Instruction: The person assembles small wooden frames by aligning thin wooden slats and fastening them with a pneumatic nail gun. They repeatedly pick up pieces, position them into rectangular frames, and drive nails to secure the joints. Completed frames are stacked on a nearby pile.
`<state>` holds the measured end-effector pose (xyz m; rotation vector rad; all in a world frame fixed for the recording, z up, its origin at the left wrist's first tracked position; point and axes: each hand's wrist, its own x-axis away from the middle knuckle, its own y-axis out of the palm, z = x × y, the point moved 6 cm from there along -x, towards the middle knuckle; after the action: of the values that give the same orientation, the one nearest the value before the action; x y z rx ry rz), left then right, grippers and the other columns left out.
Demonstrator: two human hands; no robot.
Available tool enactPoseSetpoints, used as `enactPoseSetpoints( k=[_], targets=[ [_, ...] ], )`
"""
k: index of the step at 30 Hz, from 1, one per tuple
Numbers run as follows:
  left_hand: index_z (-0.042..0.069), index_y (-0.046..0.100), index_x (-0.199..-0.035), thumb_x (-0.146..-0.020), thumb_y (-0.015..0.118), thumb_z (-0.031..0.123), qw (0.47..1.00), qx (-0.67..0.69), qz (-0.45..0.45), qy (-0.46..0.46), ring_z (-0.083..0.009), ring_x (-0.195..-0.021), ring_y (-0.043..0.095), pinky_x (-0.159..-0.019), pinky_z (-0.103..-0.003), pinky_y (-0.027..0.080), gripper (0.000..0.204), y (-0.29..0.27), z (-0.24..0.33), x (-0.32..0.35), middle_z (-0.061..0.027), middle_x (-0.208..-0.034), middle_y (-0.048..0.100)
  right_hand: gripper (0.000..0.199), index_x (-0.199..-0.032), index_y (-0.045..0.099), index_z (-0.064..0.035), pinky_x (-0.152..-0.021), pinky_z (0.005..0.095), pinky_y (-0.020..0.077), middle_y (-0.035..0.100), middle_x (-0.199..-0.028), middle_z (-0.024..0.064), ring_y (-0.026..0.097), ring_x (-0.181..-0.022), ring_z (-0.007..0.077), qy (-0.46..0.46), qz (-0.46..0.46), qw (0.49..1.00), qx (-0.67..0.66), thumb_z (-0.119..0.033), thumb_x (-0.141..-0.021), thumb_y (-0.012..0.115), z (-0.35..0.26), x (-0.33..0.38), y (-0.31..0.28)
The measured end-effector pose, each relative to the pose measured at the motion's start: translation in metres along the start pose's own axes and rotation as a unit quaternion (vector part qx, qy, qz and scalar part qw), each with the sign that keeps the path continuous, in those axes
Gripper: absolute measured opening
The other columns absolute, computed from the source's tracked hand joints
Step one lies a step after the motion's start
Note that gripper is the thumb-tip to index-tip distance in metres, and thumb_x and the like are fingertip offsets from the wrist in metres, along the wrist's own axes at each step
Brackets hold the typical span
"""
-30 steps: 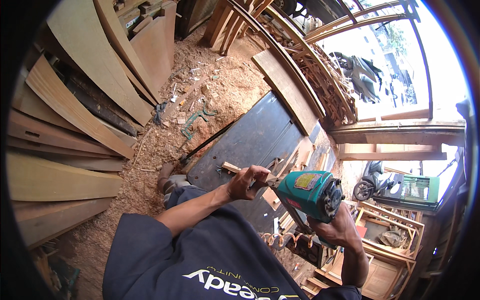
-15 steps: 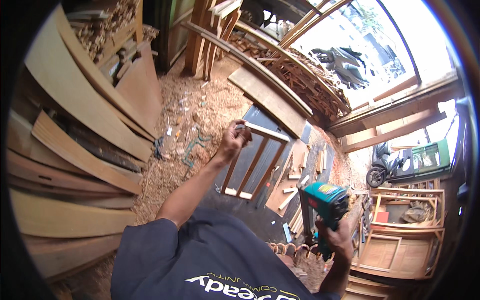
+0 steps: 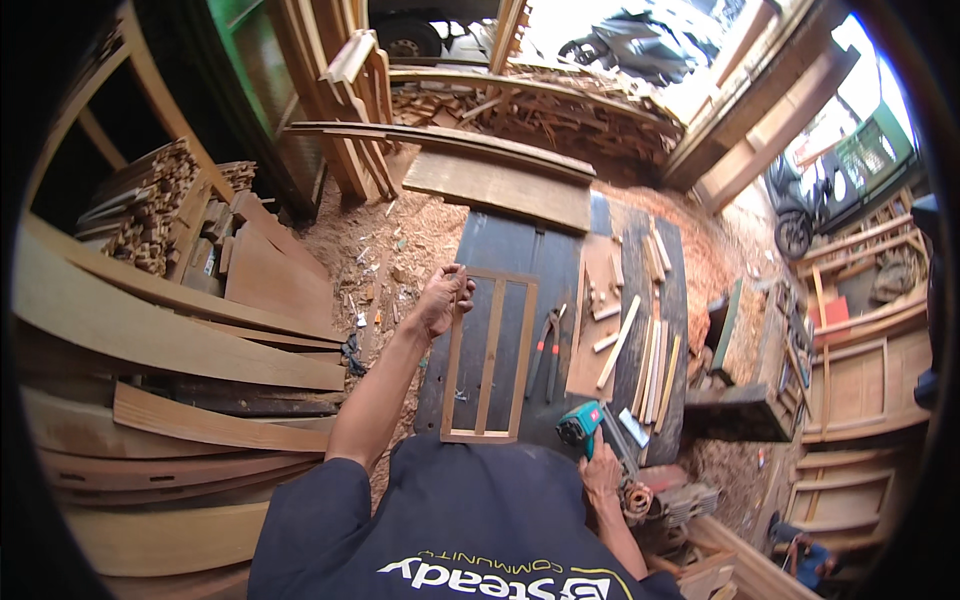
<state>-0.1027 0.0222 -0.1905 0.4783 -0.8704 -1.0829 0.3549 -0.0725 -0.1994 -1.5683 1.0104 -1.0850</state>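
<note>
My left hand (image 3: 445, 302) is closed on the far left corner of a slim wooden frame (image 3: 489, 350). The frame has one middle bar along its length and extends over a dark workbench (image 3: 437, 380), its near end close to my shirt. In my right hand (image 3: 602, 472) is a teal nail gun (image 3: 580, 424), gripped by its handle beside the near right part of the bench. Its orange coiled hose (image 3: 636, 497) shows by my wrist. Pincers with red handles (image 3: 548, 348) lie right of the frame.
Thin wood strips (image 3: 655, 370) and small offcuts lie on a brown board (image 3: 592, 340) at the bench's right. A plank (image 3: 500, 190) spans the far end. Curved boards (image 3: 180, 320) are stacked on the left. Shavings (image 3: 350, 240) cover the floor. Panelled frames (image 3: 860, 390) stand at right.
The view has turned. The frame in my left hand has gone from tilted up to flatter over the bench. My right hand has brought the nail gun lower and nearer my body.
</note>
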Motion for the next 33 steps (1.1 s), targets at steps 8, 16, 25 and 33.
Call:
enactPoseSetpoints(
  k=[8,16,25,33],
  targets=[
    [0.011,0.040,-0.121,-0.104,0.056,0.024,0.999,0.001,0.036,-0.007,-0.0124,-0.067,0.051,-0.050,-0.022,0.043,0.026,-0.039,-0.028,-0.008,-0.0099,-0.093,0.058,0.087,-0.150,0.041,-0.0072,-0.071,0.0447,0.0536,0.059,-0.090,0.0139,0.064,-0.082,0.0333,-0.058,0.019,0.998,0.025,-0.016,-0.073,0.081,0.008,-0.001,0.055],
    [0.014,0.039,-0.124,-0.107,0.048,0.025,0.999,-0.004,0.031,-0.008,-0.0115,-0.065,0.048,-0.049,-0.021,0.040,0.022,-0.050,-0.035,-0.006,-0.0095,-0.093,0.057,0.080,-0.146,0.042,0.0008,-0.079,0.0455,0.0515,0.059,-0.104,0.0144,0.061,-0.096,0.0329,-0.073,-0.009,0.997,0.035,-0.017,-0.078,0.078,-0.002,-0.017,0.059],
    [0.013,0.037,-0.130,-0.107,0.050,0.024,0.999,-0.045,0.003,0.013,-0.0111,-0.066,0.049,-0.051,-0.022,0.040,0.029,-0.001,-0.023,0.010,-0.0081,-0.090,0.059,0.021,-0.100,0.073,0.0015,-0.086,0.0346,0.0549,0.071,-0.108,0.0160,0.071,-0.095,0.0281,-0.120,0.092,0.875,-0.460,-0.018,-0.094,0.069,-0.132,-0.133,-0.079],
    [0.011,0.037,-0.132,-0.107,0.048,0.023,0.997,-0.049,-0.036,0.053,-0.0127,-0.067,0.052,-0.059,-0.028,0.046,0.030,0.016,-0.002,0.044,-0.0077,-0.086,0.061,0.045,-0.133,0.052,-0.0011,-0.071,0.0349,0.0607,0.065,-0.108,0.0155,0.070,-0.090,0.0242,-0.110,-0.060,0.716,-0.687,-0.017,-0.095,0.071,-0.237,-0.209,-0.088]
  ],
)
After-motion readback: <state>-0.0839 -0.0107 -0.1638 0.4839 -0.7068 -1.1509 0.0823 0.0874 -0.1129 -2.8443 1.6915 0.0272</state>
